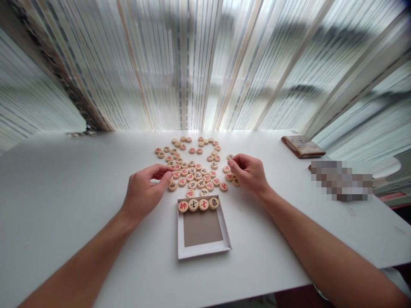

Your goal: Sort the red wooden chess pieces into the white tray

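Many round wooden Chinese chess pieces [192, 170] with red or black characters lie in a loose cluster on the white table. My left hand [146, 188] is at the cluster's left edge, thumb and index finger apart beside a black-marked piece [172, 186]. At the right edge, my right hand [248, 173] has curled fingers, with thumb and index fingertip close together by a red-marked piece [226, 169]. Whether anything sits in that pinch is hidden. Between my forearms is a shallow white box tray [205, 248], with a row of several pieces [193, 205] along its far side.
Toward the right rear lies a flat brown box [303, 146], and nearer is a blurred-out object [342, 179]. Striped string curtains [192, 64] hang behind the white table [80, 192]. The table's front edge runs below my right forearm.
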A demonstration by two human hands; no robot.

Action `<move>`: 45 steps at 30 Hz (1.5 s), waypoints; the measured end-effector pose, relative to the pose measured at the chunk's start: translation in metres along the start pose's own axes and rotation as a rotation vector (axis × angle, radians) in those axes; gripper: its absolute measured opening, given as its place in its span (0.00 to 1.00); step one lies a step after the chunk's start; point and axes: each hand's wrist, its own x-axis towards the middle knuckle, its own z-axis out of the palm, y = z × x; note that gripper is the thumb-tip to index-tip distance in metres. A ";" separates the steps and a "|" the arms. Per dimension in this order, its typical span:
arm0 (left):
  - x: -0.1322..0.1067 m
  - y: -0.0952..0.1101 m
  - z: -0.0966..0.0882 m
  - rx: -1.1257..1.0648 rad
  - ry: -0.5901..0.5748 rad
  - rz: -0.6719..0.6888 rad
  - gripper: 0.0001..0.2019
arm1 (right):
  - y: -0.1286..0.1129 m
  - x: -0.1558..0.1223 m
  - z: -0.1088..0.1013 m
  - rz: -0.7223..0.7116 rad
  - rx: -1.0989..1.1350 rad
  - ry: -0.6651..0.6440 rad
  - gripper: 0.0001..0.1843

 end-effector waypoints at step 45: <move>-0.003 -0.011 0.003 0.206 -0.248 0.148 0.15 | -0.007 -0.006 0.006 -0.014 0.073 0.008 0.24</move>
